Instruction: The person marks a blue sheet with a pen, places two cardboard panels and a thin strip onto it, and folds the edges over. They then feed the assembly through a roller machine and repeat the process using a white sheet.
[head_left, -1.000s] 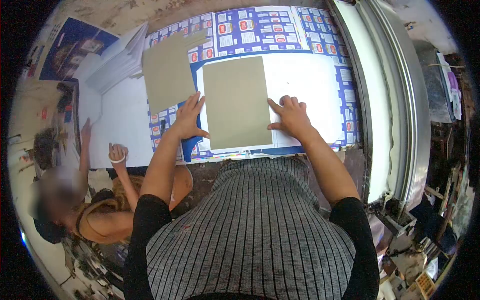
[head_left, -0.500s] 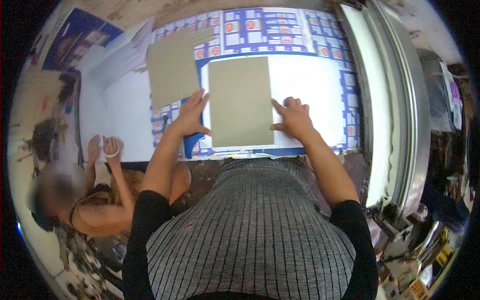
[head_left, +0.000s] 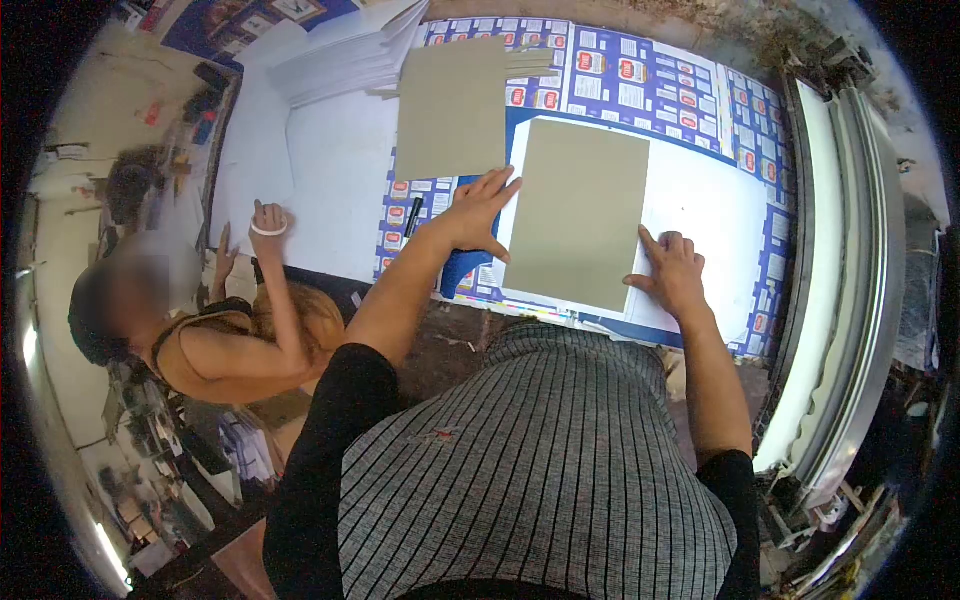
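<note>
A grey-brown rectangular board (head_left: pixel 580 215) lies flat on a large white sheet (head_left: pixel 705 215). My left hand (head_left: pixel 478 214) rests beside the board's left edge, fingers spread, with the thumb near its lower left corner. On the other side, my right hand (head_left: pixel 672 272) touches or nearly touches the right edge with index finger and thumb apart; its other fingers are partly curled. Neither hand grips anything. Beneath the white sheet, a blue sheet (head_left: pixel 463 272) shows near my left wrist. Another grey-brown board (head_left: pixel 452 110) lies just beyond my left hand.
Printed blue-and-white sheets (head_left: pixel 650 80) cover the tabletop. A black marker (head_left: pixel 413 217) lies left of my forearm. White papers (head_left: pixel 345 65) are piled at the far left, near a seated person (head_left: pixel 235 345) whose hand (head_left: pixel 268 228) rests there. A long metal-framed machine (head_left: pixel 850 290) borders the right.
My view has turned, so the table appears shifted right and tilted. Both my hands stay at the board's edges. The seated person's hand looks more closed.
</note>
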